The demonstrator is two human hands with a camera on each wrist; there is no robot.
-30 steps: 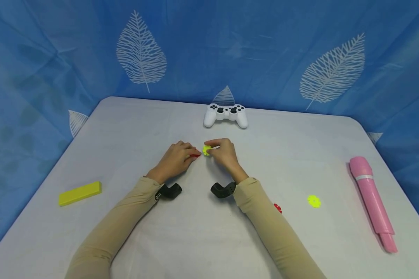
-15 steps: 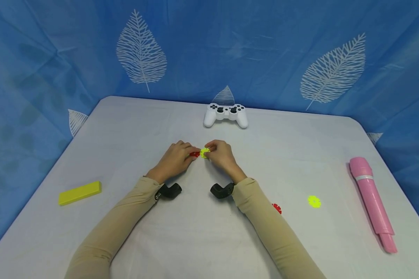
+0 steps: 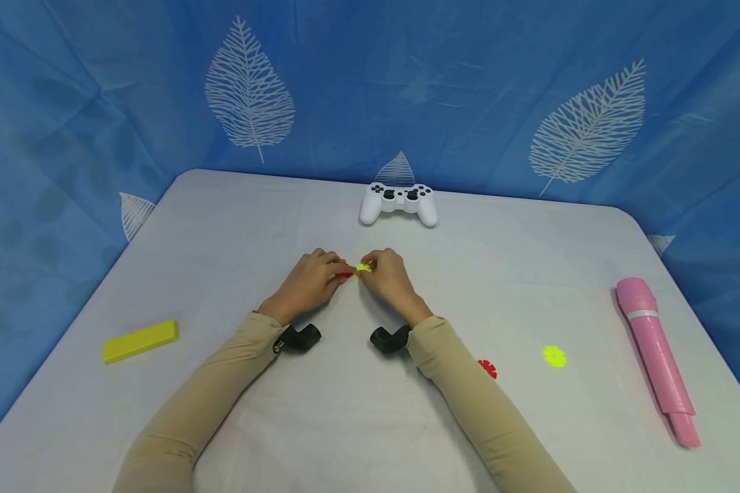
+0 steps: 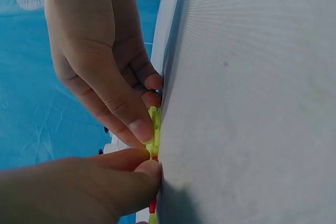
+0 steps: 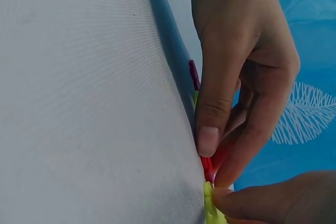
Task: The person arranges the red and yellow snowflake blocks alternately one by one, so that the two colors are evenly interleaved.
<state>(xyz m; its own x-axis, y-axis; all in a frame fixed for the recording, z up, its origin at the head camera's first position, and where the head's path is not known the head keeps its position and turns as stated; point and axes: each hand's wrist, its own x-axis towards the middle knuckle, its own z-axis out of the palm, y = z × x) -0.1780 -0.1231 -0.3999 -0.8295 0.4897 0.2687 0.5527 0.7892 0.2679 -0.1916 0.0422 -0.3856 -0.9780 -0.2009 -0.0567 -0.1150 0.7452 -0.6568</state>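
Near the middle of the table, my left hand (image 3: pixel 308 282) pinches a red notched plastic disc (image 5: pixel 208 168) between thumb and fingers. Past that thumb, the right wrist view shows a yellow-green edge (image 5: pixel 196 97) and a second red disc (image 5: pixel 194 74) in line with it. My right hand (image 3: pixel 392 279) pinches a yellow notched disc (image 4: pixel 154 135) by its edge. The yellow disc meets the red one rim to rim, its edge right at the left fingertips. Fingers cover much of both discs.
A white game controller (image 3: pixel 399 203) lies beyond the hands. At the left is a yellow block (image 3: pixel 141 341). Right of the right sleeve lie a red disc (image 3: pixel 488 368), a yellow disc (image 3: pixel 554 356) and a pink microphone-shaped toy (image 3: pixel 656 359).
My right hand has moved slightly left and nearer, bringing the yellow disc from just apart up against the red one. The yellow disc has tilted. My left hand stays in place.
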